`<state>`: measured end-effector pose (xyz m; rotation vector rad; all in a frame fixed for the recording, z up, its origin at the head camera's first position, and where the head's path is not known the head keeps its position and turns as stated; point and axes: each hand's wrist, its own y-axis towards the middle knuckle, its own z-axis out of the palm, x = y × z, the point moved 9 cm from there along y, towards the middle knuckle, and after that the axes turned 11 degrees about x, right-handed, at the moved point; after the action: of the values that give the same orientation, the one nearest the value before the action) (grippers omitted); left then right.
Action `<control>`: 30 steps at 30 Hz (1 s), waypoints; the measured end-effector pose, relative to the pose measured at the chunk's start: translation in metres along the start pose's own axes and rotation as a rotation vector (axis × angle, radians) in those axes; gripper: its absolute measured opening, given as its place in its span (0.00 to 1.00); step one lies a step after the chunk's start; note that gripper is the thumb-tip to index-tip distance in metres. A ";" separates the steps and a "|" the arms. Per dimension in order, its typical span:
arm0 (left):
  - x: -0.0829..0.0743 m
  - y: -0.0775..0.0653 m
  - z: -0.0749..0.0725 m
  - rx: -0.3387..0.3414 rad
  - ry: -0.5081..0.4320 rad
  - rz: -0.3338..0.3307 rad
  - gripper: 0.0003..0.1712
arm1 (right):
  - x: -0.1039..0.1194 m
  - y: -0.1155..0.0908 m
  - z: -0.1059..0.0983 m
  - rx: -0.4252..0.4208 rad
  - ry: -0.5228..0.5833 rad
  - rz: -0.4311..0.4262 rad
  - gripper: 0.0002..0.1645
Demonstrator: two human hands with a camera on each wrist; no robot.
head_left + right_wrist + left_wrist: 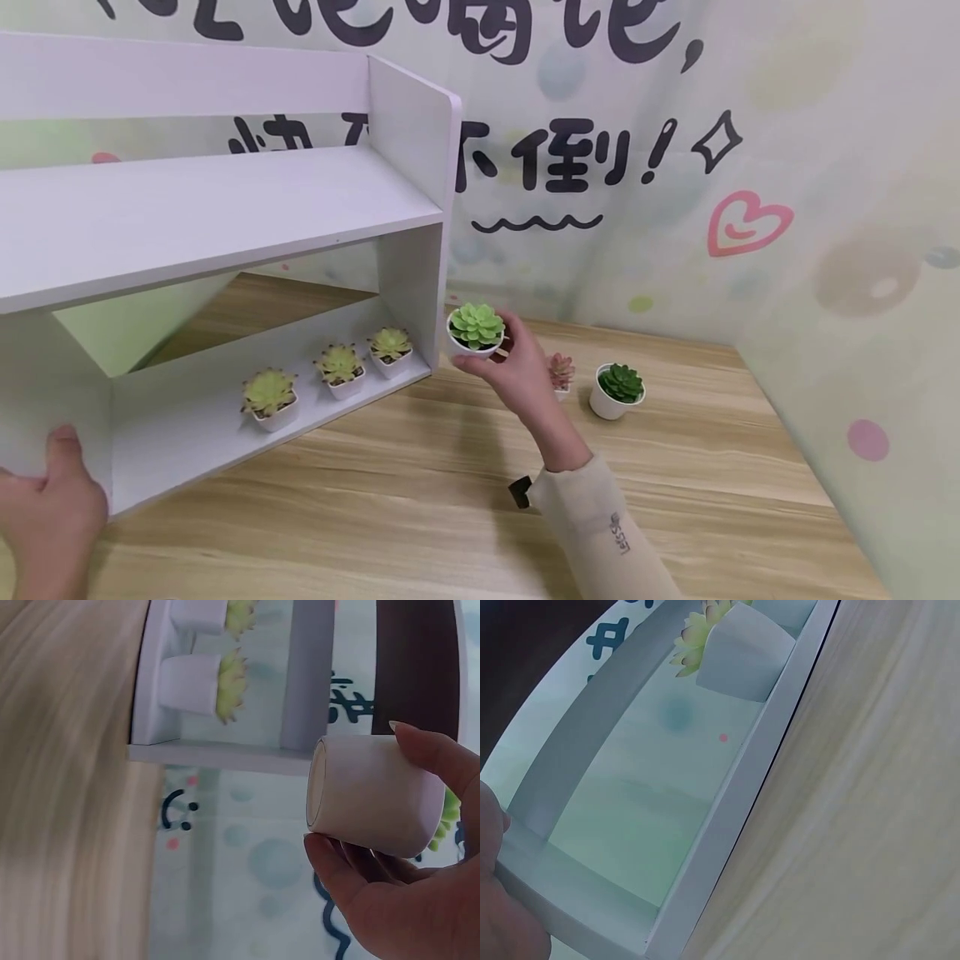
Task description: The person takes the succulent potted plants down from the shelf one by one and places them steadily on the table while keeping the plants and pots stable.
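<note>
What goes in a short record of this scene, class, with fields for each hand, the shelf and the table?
Right hand: holds a light green plant in a white pot, above the table
Left hand: grips the shelf by its side
Shelf: three yellowish plants on its lower board
Table: dark green plant; reddish plant, partly hidden

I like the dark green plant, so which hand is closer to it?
Right. The right hand is just left of the dark green plant; the left hand is much farther left, gripping the shelf.
</note>
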<state>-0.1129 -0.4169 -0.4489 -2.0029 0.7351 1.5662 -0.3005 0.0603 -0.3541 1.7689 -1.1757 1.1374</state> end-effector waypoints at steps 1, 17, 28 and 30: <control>0.000 -0.001 0.001 0.004 -0.002 -0.007 0.31 | -0.004 0.000 -0.001 -0.004 -0.007 0.010 0.46; 0.010 0.001 0.001 0.041 0.018 -0.103 0.24 | -0.042 0.008 -0.009 -0.025 -0.147 0.138 0.47; 0.012 0.004 -0.001 0.033 -0.006 -0.078 0.26 | -0.062 0.010 -0.008 -0.023 -0.271 0.198 0.48; 0.013 0.004 -0.001 0.027 -0.026 -0.073 0.28 | -0.068 0.011 -0.007 -0.016 -0.277 0.220 0.49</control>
<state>-0.1126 -0.4222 -0.4612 -1.9637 0.6619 1.5292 -0.3265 0.0839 -0.4134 1.8627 -1.5715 1.0224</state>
